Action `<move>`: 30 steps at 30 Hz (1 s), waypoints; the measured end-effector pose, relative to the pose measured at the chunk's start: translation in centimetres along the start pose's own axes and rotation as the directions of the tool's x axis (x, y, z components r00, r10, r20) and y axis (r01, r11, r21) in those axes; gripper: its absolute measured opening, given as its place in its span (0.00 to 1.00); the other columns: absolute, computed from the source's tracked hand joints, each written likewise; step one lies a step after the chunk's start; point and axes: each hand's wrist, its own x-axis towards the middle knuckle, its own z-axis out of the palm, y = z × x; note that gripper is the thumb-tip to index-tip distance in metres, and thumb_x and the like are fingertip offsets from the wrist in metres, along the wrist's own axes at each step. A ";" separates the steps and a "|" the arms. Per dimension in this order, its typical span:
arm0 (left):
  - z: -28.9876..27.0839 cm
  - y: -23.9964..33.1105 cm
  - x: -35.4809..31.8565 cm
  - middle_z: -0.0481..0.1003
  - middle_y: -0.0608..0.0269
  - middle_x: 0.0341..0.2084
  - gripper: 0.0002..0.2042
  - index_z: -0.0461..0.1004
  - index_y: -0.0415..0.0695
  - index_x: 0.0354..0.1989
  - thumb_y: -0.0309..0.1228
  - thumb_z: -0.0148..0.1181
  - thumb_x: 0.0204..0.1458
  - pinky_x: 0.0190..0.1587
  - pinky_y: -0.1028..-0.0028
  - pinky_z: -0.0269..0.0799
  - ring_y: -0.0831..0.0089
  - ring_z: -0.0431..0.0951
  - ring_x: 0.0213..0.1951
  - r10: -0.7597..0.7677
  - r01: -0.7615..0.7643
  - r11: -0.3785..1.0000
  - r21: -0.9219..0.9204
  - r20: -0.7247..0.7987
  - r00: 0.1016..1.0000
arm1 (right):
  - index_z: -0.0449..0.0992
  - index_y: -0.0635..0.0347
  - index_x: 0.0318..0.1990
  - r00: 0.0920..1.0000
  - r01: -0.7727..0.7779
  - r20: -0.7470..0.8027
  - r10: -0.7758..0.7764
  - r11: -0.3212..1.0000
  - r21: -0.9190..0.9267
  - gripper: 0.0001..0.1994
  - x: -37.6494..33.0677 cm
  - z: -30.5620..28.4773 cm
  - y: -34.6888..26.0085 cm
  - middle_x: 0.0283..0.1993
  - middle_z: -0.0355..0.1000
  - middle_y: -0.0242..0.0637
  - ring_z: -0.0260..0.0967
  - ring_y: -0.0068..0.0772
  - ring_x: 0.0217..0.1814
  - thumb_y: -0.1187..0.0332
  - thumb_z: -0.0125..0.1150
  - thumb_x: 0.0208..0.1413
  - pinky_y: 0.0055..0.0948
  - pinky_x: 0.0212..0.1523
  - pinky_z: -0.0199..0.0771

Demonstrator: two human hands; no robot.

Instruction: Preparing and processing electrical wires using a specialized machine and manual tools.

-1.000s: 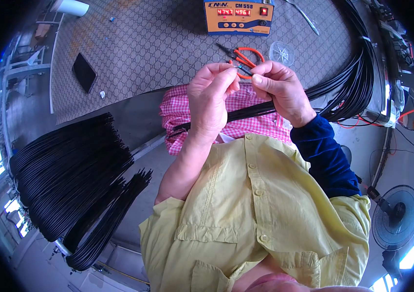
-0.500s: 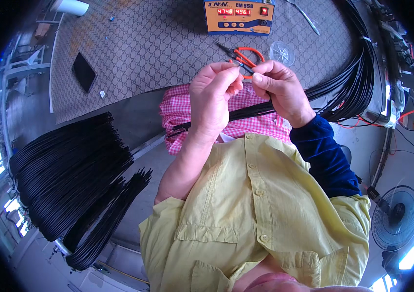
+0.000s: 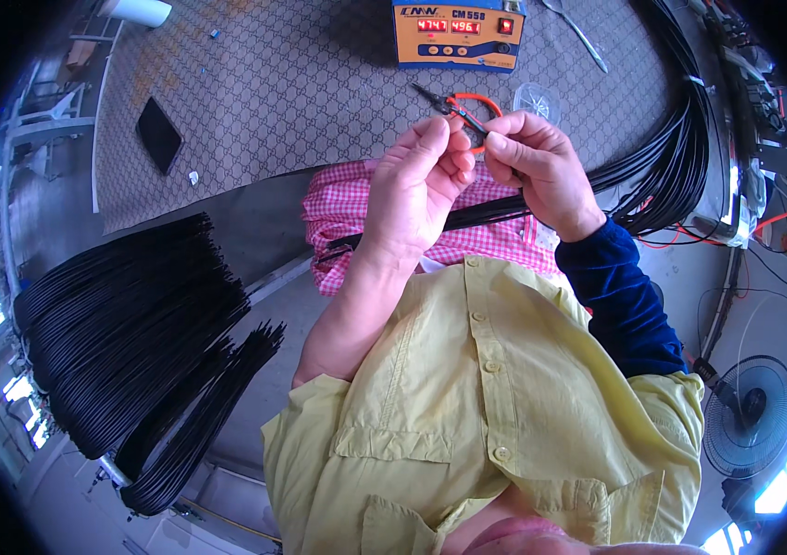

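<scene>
My right hand [image 3: 541, 166] pinches a thin black cable [image 3: 472, 122] close to its end, which points up and left toward my other hand. My left hand [image 3: 416, 180] is closed, thumb pressed to the fingers beside that cable end; whatever is between them is too small to make out. Just beyond my fingertips, orange-handled scissors [image 3: 478, 96] lie on the patterned table, partly covered by the hands. Black cables [image 3: 495, 213] run across my lap over a pink checked cloth [image 3: 342, 199] and up to the bundle on the right [image 3: 680, 176].
An orange-blue box with red digits [image 3: 456, 57] stands at the back. A clear round dish [image 3: 537, 100], tweezers [image 3: 583, 39] and a dark flat slab [image 3: 160, 136] rest on the table [image 3: 282, 102]. Many black cables hang at left [image 3: 125, 324]. A fan [image 3: 752, 416] stands at right.
My left hand has turned slightly and shifted right, fingers a little more spread out beneath the thumb. The right hand has edged right, still pinching the cable.
</scene>
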 end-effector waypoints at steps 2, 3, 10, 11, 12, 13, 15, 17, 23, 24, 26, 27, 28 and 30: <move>-0.2 -0.1 0.1 0.71 0.64 0.23 0.06 0.69 0.40 0.32 0.29 0.50 0.51 0.28 0.80 0.66 0.79 0.69 0.24 -0.018 0.018 0.999 -0.035 0.017 1.000 | 0.69 0.60 0.33 1.000 -0.008 0.008 0.008 1.000 0.008 0.04 0.0 0.0 0.0 0.22 0.63 0.28 0.55 0.16 0.20 0.72 0.53 0.51 0.14 0.19 0.52; -0.3 -0.1 0.2 0.70 0.64 0.24 0.06 0.69 0.40 0.33 0.30 0.50 0.52 0.29 0.80 0.66 0.78 0.68 0.25 -0.023 0.024 0.999 -0.033 0.044 0.999 | 0.69 0.60 0.33 1.000 -0.011 0.010 0.011 1.000 0.009 0.04 0.0 0.1 0.0 0.22 0.63 0.28 0.55 0.16 0.20 0.72 0.53 0.51 0.14 0.19 0.52; -0.4 -0.1 0.3 0.69 0.65 0.23 0.06 0.69 0.40 0.32 0.29 0.51 0.51 0.30 0.80 0.64 0.79 0.67 0.25 -0.012 0.007 0.996 0.087 0.059 0.998 | 0.69 0.64 0.32 1.000 -0.014 -0.006 0.014 0.999 0.044 0.04 0.1 0.1 -0.3 0.24 0.65 0.29 0.57 0.15 0.19 0.74 0.55 0.49 0.13 0.19 0.54; -0.4 -0.1 0.4 0.69 0.65 0.23 0.05 0.69 0.40 0.32 0.28 0.52 0.50 0.30 0.80 0.64 0.79 0.67 0.25 0.003 -0.008 0.993 0.116 0.049 0.999 | 0.69 0.64 0.32 1.000 -0.012 -0.004 0.012 0.999 0.040 0.04 0.1 0.1 -0.3 0.24 0.65 0.29 0.57 0.15 0.20 0.74 0.55 0.49 0.13 0.19 0.54; -0.4 -0.1 0.4 0.69 0.65 0.23 0.05 0.69 0.40 0.32 0.29 0.52 0.50 0.30 0.81 0.64 0.79 0.67 0.25 0.022 -0.027 0.988 0.150 0.035 0.999 | 0.69 0.65 0.32 1.000 -0.010 -0.003 0.010 0.999 0.037 0.04 0.1 0.1 -0.3 0.24 0.65 0.29 0.57 0.15 0.20 0.74 0.55 0.49 0.13 0.19 0.54; -0.4 -0.2 0.4 0.69 0.65 0.23 0.06 0.69 0.39 0.32 0.29 0.52 0.50 0.30 0.81 0.64 0.80 0.67 0.25 0.043 -0.046 0.982 0.185 0.021 0.999 | 0.69 0.65 0.32 1.000 -0.008 -0.001 0.008 0.999 0.034 0.04 0.1 0.1 -0.2 0.24 0.65 0.29 0.57 0.15 0.20 0.74 0.55 0.49 0.12 0.19 0.54; -0.3 -0.3 0.3 0.69 0.65 0.23 0.06 0.69 0.39 0.32 0.29 0.52 0.50 0.30 0.81 0.64 0.80 0.68 0.26 0.088 -0.086 0.966 0.243 0.001 0.996 | 0.69 0.65 0.32 1.000 -0.010 -0.006 0.010 1.000 0.020 0.04 0.1 0.1 -0.2 0.24 0.64 0.29 0.56 0.15 0.19 0.74 0.55 0.50 0.13 0.19 0.53; -0.1 -0.4 0.1 0.69 0.66 0.23 0.06 0.68 0.39 0.32 0.29 0.52 0.50 0.30 0.82 0.64 0.80 0.68 0.26 0.138 -0.128 0.948 0.291 -0.011 0.990 | 0.69 0.65 0.32 1.000 -0.018 0.003 0.018 1.000 0.023 0.04 0.1 0.0 -0.2 0.23 0.64 0.29 0.55 0.15 0.19 0.74 0.54 0.50 0.13 0.18 0.53; 0.1 0.5 -0.2 0.72 0.63 0.25 0.07 0.69 0.38 0.34 0.29 0.50 0.51 0.31 0.80 0.68 0.78 0.71 0.26 0.044 -0.040 0.994 0.101 -0.039 0.998 | 0.69 0.63 0.33 0.999 -0.029 0.032 0.028 0.999 0.036 0.04 0.1 -0.2 -0.2 0.22 0.62 0.28 0.52 0.15 0.18 0.73 0.53 0.51 0.14 0.18 0.49; 0.2 0.5 -0.2 0.72 0.63 0.25 0.07 0.69 0.38 0.34 0.29 0.50 0.51 0.31 0.80 0.68 0.77 0.72 0.27 0.055 -0.049 0.989 0.137 -0.035 0.998 | 0.68 0.62 0.33 0.999 -0.027 0.037 0.026 0.999 0.021 0.04 0.1 -0.2 -0.2 0.22 0.62 0.28 0.51 0.15 0.18 0.73 0.52 0.52 0.14 0.17 0.48; 0.2 0.6 -0.2 0.72 0.62 0.26 0.08 0.70 0.38 0.34 0.29 0.49 0.51 0.31 0.79 0.69 0.76 0.73 0.27 0.075 -0.068 0.975 0.210 -0.026 0.997 | 0.69 0.62 0.33 0.999 -0.023 0.036 0.023 1.000 0.003 0.04 0.0 -0.2 -0.3 0.22 0.62 0.28 0.51 0.15 0.18 0.72 0.52 0.51 0.14 0.17 0.48; 0.2 0.6 -0.2 0.73 0.62 0.25 0.08 0.70 0.38 0.34 0.29 0.49 0.51 0.31 0.79 0.69 0.76 0.73 0.27 0.092 -0.081 0.963 0.255 -0.034 0.995 | 0.69 0.63 0.33 0.999 -0.025 0.032 0.025 1.000 0.000 0.04 0.0 -0.1 -0.4 0.22 0.62 0.27 0.53 0.15 0.18 0.72 0.53 0.51 0.14 0.17 0.49; 0.3 0.7 -0.2 0.73 0.62 0.25 0.08 0.70 0.38 0.34 0.29 0.49 0.51 0.31 0.79 0.69 0.76 0.73 0.27 0.110 -0.092 0.949 0.300 -0.042 0.993 | 0.69 0.64 0.32 0.999 -0.026 0.027 0.026 1.000 -0.003 0.04 0.0 0.0 -0.5 0.22 0.62 0.27 0.54 0.15 0.18 0.72 0.54 0.50 0.13 0.18 0.50; 0.3 0.7 -0.2 0.73 0.62 0.25 0.08 0.70 0.38 0.33 0.29 0.49 0.51 0.31 0.79 0.69 0.75 0.73 0.27 0.133 -0.108 0.924 0.366 -0.044 0.990 | 0.69 0.64 0.32 0.999 -0.023 0.035 0.024 0.999 -0.029 0.04 0.0 0.0 -0.6 0.23 0.62 0.27 0.54 0.15 0.19 0.72 0.54 0.50 0.13 0.18 0.50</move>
